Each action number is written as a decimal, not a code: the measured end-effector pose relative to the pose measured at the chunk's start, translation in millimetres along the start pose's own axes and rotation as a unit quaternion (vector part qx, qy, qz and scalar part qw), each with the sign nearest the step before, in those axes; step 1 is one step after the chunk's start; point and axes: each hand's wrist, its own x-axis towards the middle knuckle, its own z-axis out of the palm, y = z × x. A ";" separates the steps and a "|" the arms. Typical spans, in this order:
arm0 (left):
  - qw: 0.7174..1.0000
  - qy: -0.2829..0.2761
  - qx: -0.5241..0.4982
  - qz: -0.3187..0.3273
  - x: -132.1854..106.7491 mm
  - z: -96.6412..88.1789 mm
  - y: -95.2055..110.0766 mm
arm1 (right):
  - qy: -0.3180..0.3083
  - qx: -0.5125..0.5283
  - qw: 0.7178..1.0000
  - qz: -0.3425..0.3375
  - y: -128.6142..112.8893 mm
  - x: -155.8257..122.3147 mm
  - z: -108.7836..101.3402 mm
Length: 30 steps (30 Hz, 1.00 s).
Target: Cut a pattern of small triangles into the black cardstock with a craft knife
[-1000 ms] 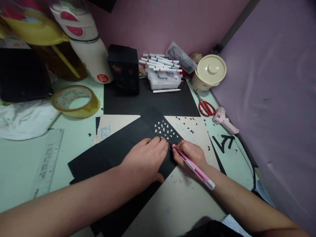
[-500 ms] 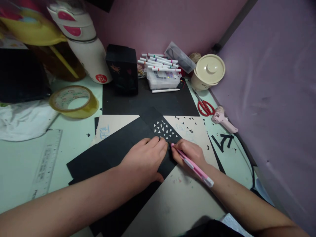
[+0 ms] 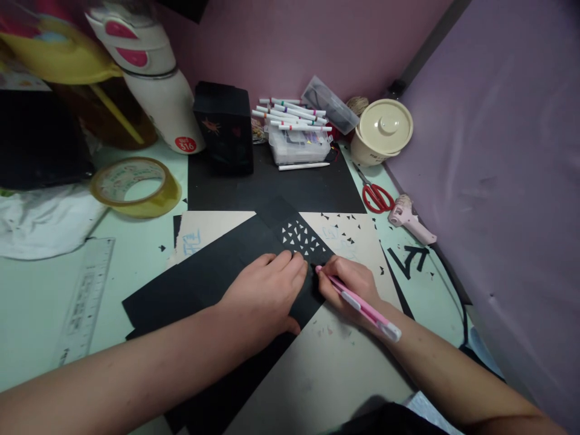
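A black paper sheet (image 3: 199,284) lies slantwise on a beige cutting board (image 3: 326,362). Small triangular holes (image 3: 301,238) are cut near its far corner. My left hand (image 3: 267,296) lies flat on the sheet with its fingertips just below the holes, pressing it down. My right hand (image 3: 351,284) is closed round a pink craft knife (image 3: 357,302), whose tip meets the paper right beside my left fingertips. Tiny black triangles (image 3: 344,226) lie scattered on the board.
Red scissors (image 3: 378,196) and a pink glue gun (image 3: 410,219) lie at the right. A marker box (image 3: 296,130), a black box (image 3: 224,127) and a cream lidded pot (image 3: 383,130) stand at the back. A tape roll (image 3: 136,184) and clear ruler (image 3: 86,299) are at the left.
The pink knife's rear end has swung slightly lower and to the right while its tip stays on the paper. My left hand has not moved.
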 end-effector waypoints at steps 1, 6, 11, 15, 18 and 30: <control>1.000 0.002 0.002 0.001 -0.1 0.8 -0.1 | 0.012 0.015 1.000 0.014 -0.8 -0.1 -0.6; 1.000 0.026 0.012 0.006 -1.7 5.5 -0.5 | 0.035 0.033 0.993 0.108 -5.2 1.2 -1.9; 0.999 0.049 0.020 0.001 -2.0 7.6 0.7 | 0.049 0.055 0.980 0.183 -6.9 4.1 -3.3; 0.997 0.074 0.021 -0.020 -2.8 10.8 6.0 | 0.076 0.052 0.976 0.198 -6.6 6.0 -7.8; 0.995 0.090 0.021 -0.040 -2.9 13.1 10.0 | 0.080 0.060 0.977 0.188 -4.7 7.9 -8.7; 0.998 0.047 0.000 -0.035 4.0 7.9 1.1 | 0.007 0.079 0.985 0.155 4.3 15.3 -1.5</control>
